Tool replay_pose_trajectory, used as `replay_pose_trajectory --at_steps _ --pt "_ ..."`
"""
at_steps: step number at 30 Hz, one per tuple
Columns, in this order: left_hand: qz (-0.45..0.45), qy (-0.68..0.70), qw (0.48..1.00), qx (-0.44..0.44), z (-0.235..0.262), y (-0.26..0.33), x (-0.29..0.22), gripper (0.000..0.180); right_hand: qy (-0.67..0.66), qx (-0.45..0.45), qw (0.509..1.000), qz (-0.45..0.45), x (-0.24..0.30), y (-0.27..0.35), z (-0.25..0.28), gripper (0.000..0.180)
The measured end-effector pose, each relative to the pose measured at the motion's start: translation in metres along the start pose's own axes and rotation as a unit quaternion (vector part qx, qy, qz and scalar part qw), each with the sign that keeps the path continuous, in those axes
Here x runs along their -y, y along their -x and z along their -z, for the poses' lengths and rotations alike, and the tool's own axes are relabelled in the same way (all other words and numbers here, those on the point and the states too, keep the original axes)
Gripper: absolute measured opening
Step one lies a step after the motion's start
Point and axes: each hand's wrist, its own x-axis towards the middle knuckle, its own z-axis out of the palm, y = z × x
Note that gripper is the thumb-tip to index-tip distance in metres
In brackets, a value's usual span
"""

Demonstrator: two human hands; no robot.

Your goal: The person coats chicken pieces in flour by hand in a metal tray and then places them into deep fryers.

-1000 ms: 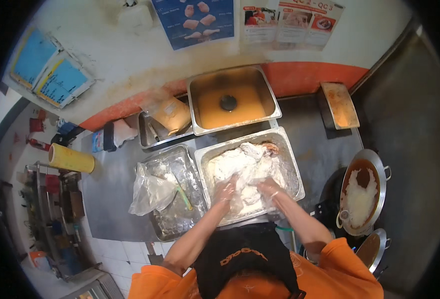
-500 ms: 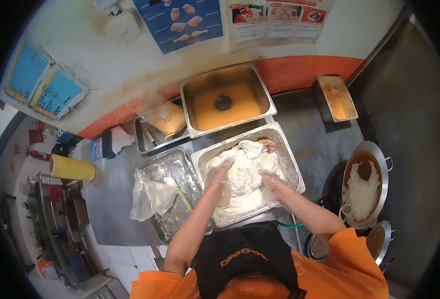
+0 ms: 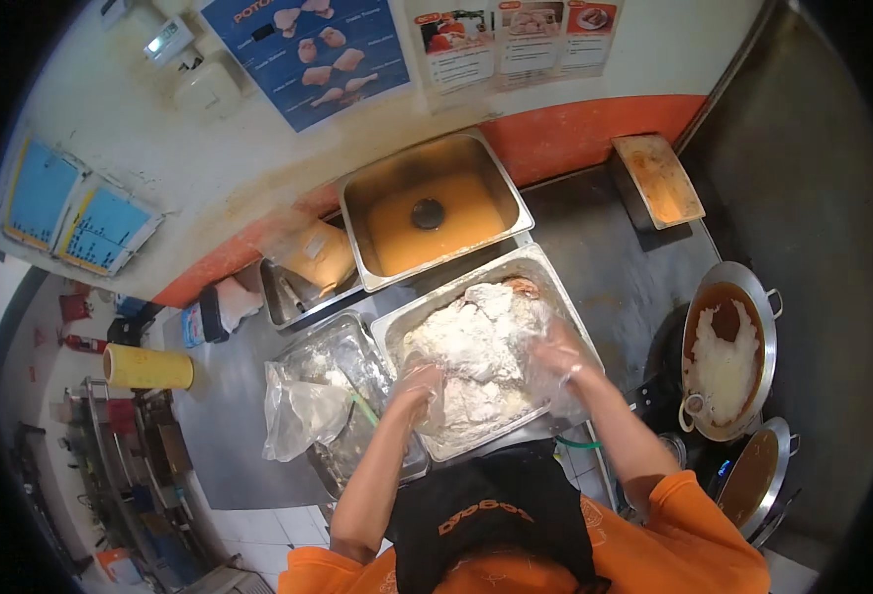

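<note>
A rectangular metal tray (image 3: 461, 450) stands before me, filled with white flour (image 3: 461, 396) and floury coated pieces (image 3: 481, 322). At the back right of the tray a reddish-brown piece (image 3: 523, 287) shows through, perhaps raw meat. Clear plastic gloves cover both of my hands. My left hand (image 3: 421, 384) is at the tray's left side, its fingertips down by the flour and partly hidden. Over the right side of the heap is my right hand (image 3: 558, 351), slightly blurred, its fingers apart and pointing inward; no piece shows in its grasp.
Behind the tray stands a deep pan (image 3: 436, 267) of orange liquid with a dark round object. To the left are a floury metal tray (image 3: 333, 455), a clear plastic bag (image 3: 298, 411) and a yellow cylinder (image 3: 149, 366). Large pans (image 3: 728, 351) stand at right; a narrow metal container (image 3: 659, 178) is behind.
My right hand has lifted up and away from the flour toward the tray's right side. My left hand has shifted a little nearer to me. The whole view has tilted slightly.
</note>
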Motion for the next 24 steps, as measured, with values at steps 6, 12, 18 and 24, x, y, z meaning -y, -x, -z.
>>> replay_pose_trajectory --at_steps 6,12,18,24 --pt "0.048 0.085 0.994 -0.046 -0.016 -0.007 -0.055 0.058 0.390 0.022 0.918 0.063 -0.021 -0.086 0.013 0.079" --pt "0.020 -0.030 0.999 -0.020 -0.021 -0.057 -0.059 0.068 0.314 0.025 0.948 0.055 -0.040 -0.113 0.003 0.095" --pt "-0.020 0.045 0.996 -0.073 -0.036 -0.050 -0.062 0.071 0.144 0.114 0.980 0.071 -0.039 -0.116 -0.003 0.058" --pt "-0.121 0.134 0.983 -0.012 -0.009 0.005 -0.044 0.055 0.351 0.090 0.924 0.125 0.027 -0.060 0.007 0.058"
